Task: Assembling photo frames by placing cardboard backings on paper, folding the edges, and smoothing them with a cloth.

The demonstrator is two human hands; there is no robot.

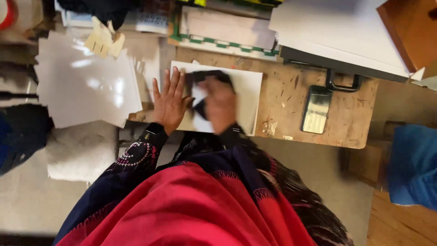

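1. The left hand (169, 104) lies flat, fingers spread wide, pressing the left edge of a white sheet (246, 93) on the wooden workbench (291, 105).
2. The right hand (220, 104), motion-blurred, closes on a black tool (210, 76) on top of the sheet; exactly how the fingers wrap it I cannot tell.
3. Right of the sheet, a metal block with a black handle (317, 107) rests on the bench.
4. To the left, a stack of glossy white sheets (86, 84) spreads out.
5. Farther back lie a green-edged board (218, 43) and a large white board pile (337, 32).
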